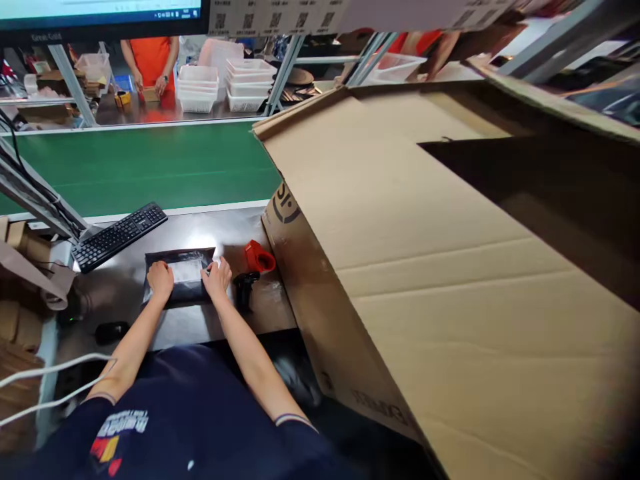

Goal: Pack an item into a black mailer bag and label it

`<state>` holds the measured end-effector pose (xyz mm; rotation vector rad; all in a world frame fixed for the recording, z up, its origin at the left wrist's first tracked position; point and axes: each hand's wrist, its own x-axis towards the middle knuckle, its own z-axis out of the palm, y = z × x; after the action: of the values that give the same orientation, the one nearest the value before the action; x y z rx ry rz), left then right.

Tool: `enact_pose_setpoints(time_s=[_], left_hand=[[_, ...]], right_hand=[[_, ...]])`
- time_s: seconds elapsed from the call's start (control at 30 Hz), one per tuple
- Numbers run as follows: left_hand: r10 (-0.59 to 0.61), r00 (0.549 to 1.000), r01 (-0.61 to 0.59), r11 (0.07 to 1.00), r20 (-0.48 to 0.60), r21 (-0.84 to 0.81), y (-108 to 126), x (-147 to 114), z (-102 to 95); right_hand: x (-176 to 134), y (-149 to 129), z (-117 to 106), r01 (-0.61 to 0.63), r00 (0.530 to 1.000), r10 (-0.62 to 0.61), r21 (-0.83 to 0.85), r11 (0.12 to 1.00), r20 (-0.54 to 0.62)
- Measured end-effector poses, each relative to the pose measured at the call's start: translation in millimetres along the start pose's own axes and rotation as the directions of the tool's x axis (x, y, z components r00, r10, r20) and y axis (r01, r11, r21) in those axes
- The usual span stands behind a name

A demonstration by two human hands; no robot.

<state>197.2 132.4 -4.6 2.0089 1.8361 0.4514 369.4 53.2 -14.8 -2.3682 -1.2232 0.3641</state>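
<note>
Here: left hand (160, 279), right hand (217, 277) flat, grip spread, on one black pouch (181, 272); one scanner (253, 267) beside.

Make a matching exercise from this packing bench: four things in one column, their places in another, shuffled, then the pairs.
Things:
1. keyboard
2. black bag
3. scanner
4. carton

Places:
A. under both hands
B. right of the bench, tipped open
C. between bag and carton
D. left, near the green belt

Pairs: 1-D, 2-A, 3-C, 4-B. The left hand and right hand press flat on the bag.
</note>
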Motion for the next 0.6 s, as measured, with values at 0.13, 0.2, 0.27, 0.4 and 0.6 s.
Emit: enact_pose_setpoints(time_s=[0.13, 0.2, 0.27, 0.4, 0.6], left_hand=[[0.247, 0.967, -0.251, 0.965, 0.065, 0.071, 6, -18, 13.2], [0.365, 0.91, -0.393, 0.911, 0.198, 0.124, 6, -23, 19.9], [0.337, 0.903, -0.388, 0.905, 0.265, 0.173, 0, -22, 21.2], [-0.057, 0.994, 0.061, 0.997, 0.098, -0.038, -28, -9, -0.5], [-0.098, 0.984, 0.162, 0.837, 0.148, -0.523, -24, -31, -50.0]], right_hand=[[-2, 3, 15, 0.406, 0.912, -0.4, -0.071, 0.911, 0.085], [-5, 1, 23, 0.502, 0.851, -0.479, -0.068, 0.862, 0.214], [-6, 0, 27, 0.444, 0.867, -0.408, -0.073, 0.893, 0.285], [7, 6, 15, -0.04, 0.963, -0.004, 0.159, 0.986, 0.27], [23, -7, -19, -0.451, 0.875, 0.245, 0.519, 0.727, 0.417]])
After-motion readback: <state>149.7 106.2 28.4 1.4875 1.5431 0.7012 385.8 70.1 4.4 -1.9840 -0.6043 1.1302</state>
